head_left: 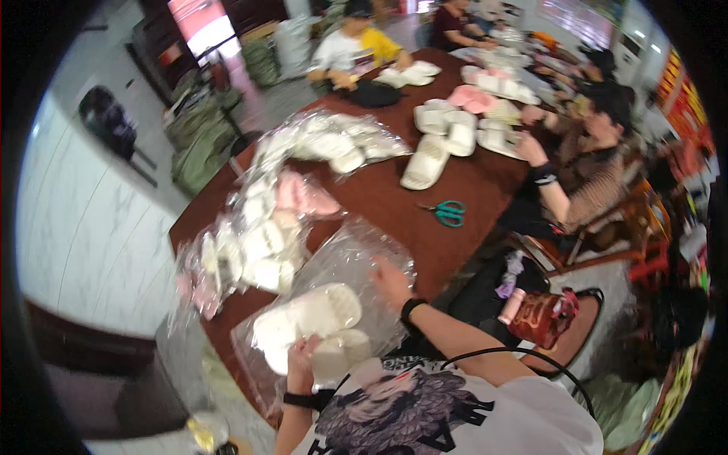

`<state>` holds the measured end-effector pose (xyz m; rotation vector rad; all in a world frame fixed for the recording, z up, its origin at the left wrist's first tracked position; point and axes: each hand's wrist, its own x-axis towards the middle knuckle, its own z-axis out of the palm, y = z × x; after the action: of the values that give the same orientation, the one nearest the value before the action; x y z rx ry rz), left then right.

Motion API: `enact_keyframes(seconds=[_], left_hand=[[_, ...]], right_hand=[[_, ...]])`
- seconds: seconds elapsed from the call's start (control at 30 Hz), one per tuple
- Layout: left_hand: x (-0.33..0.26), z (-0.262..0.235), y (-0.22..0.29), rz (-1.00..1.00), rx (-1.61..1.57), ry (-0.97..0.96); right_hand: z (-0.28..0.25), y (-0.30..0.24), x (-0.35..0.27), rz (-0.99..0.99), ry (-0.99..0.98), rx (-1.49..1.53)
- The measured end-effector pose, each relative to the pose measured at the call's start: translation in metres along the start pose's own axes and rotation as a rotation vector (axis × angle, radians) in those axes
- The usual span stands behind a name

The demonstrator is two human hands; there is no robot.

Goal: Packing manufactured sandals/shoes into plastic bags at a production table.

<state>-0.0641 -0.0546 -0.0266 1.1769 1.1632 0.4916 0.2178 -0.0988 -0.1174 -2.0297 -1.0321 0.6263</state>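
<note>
Two white slippers (311, 322) lie in a clear plastic bag (356, 258) at the table's (387, 201) near edge. Left hand (301, 362) grips one slipper; right hand (392, 284) pinches the bag.

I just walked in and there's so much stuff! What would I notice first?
Probably the pair of white slippers near the bottom, which the left hand pushes into a clear plastic bag that the right hand holds open. Behind them, a heap of bagged slippers runs along the brown table, and teal scissors lie farther right.
</note>
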Motion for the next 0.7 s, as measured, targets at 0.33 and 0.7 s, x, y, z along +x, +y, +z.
enact_keyframes(seconds=[0.33,0.7], left_hand=[[-0.019,0.000,0.021,0.135,0.203,-0.074],[-0.026,-0.039,-0.002,0.059,-0.353,0.161]], right_hand=[[-0.051,-0.058,0.009,-0.020,-0.059,0.384],[-0.045,-0.029,0.003,0.049,0.054,0.666]])
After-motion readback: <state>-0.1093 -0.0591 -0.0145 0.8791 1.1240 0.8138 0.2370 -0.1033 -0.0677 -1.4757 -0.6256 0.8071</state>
